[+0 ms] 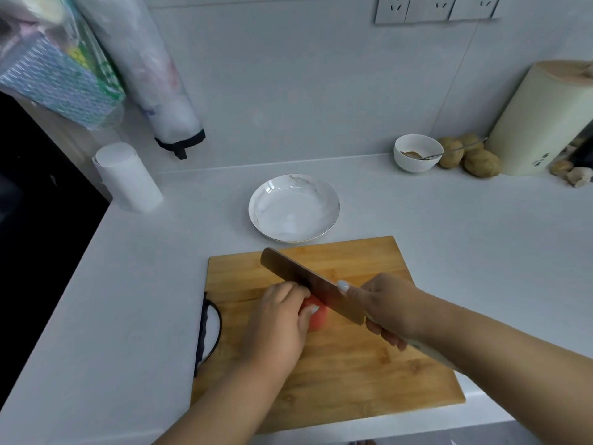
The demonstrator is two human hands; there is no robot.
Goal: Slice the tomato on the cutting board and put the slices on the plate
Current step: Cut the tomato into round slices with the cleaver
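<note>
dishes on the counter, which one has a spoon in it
The small white bowl at the back by the potatoes has a spoon in it. The plate behind the cutting board has none.

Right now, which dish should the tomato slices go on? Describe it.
Start at the wooden cutting board. Just beyond its far edge sits the plate, wide, shallow, white with faint marbling and nothing on it. The small bowl by the wall is deeper and holds a spoon.

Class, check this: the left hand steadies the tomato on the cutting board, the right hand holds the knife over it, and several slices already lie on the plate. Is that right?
Not quite. The head view shows the plate with no slices on it. The rest holds: the left hand steadies the tomato on the cutting board, and the right hand holds the knife over it.
</note>
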